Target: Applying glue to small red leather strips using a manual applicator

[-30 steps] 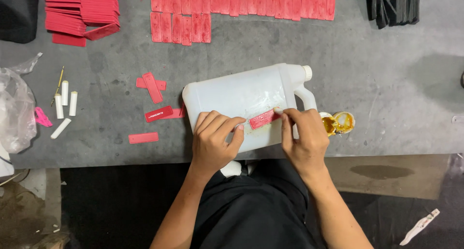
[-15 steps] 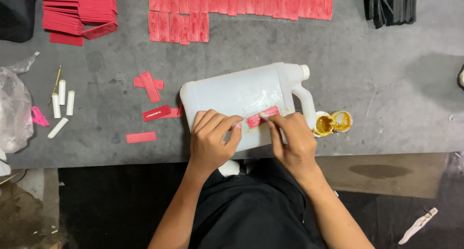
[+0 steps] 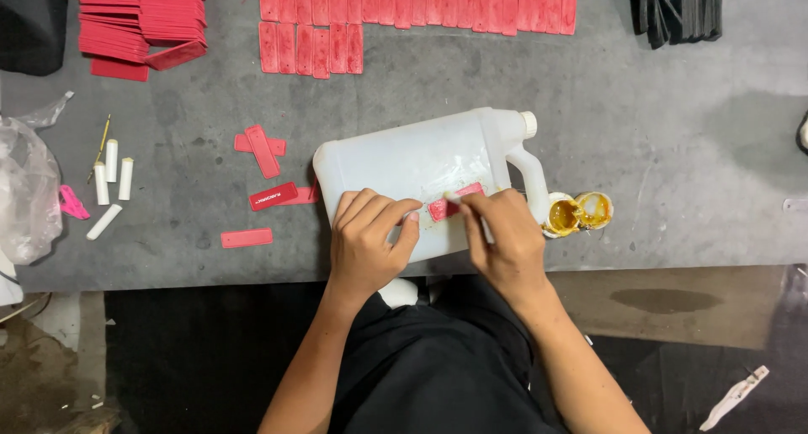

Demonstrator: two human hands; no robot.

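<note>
Red, flat rectangular tag [image 3: 455, 202] lies lengthwise on a white plastic jug [image 3: 421, 169] resting on its side near the grey table's [image 3: 673, 148] front edge, spout rightward. Left hand [image 3: 368, 240] presses flat beside it; right hand [image 3: 502, 240] pinches a thin tool. Yellow paint caps [image 3: 577, 213] sit just right; loose red tags [image 3: 263, 150] left.

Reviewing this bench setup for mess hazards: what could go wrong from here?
1. The open yellow paint pots sit right beside the right hand near the table edge; a wrist bump could tip them.
2. The red tag lies on a smooth white jug, steadied only by the left hand; it may slide and smear.
</note>
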